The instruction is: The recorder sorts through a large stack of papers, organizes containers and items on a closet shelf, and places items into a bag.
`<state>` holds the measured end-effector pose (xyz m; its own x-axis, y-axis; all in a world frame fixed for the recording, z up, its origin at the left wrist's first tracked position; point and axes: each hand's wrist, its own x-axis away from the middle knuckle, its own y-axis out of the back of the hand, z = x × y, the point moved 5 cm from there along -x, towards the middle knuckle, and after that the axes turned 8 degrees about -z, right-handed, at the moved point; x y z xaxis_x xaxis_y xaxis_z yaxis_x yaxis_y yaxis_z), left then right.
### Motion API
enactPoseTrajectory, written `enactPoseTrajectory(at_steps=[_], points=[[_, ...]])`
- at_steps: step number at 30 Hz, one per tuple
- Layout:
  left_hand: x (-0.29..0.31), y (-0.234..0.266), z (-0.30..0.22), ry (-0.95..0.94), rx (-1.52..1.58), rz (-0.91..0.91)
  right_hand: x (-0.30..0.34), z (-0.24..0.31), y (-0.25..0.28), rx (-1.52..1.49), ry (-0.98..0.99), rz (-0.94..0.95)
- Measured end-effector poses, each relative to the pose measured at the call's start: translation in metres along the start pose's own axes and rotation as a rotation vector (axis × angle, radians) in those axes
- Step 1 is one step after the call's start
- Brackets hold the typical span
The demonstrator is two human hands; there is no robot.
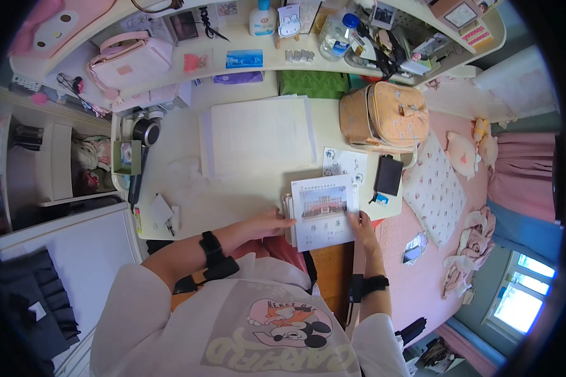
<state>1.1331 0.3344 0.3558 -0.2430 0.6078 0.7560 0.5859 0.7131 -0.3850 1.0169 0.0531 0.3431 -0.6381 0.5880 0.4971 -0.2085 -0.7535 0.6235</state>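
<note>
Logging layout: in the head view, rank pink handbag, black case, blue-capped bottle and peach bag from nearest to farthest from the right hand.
From the right hand:
1. Black case, desk's right side
2. Peach bag, beyond it
3. Blue-capped bottle, back shelf
4. Pink handbag, shelf's left

Pale desk (245, 196) with paper sheets (261, 135), orange bag (397, 113).

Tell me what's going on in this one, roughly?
A person holds a stack of booklets between both hands at the near edge of a cream desk. The left hand grips its left side, the right hand its right. A building is pictured on the top cover. Farther back lie large pale sheets, with an orange case to their right.
</note>
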Motion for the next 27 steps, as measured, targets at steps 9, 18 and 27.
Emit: enactPoseTrajectory(at_steps=[9, 18, 27], points=[[-0.031, -0.028, 0.017, -0.212, 0.153, -0.201, 0.0, -0.019, -0.01, -0.159, -0.012, -0.037], [-0.039, -0.029, 0.026, -0.188, 0.278, -0.233, 0.002, -0.025, -0.008, -0.253, -0.198, 0.109], [-0.028, -0.032, 0.03, -0.208, 0.152, -0.358, 0.024, 0.003, -0.009, -0.601, -0.091, 0.642]])
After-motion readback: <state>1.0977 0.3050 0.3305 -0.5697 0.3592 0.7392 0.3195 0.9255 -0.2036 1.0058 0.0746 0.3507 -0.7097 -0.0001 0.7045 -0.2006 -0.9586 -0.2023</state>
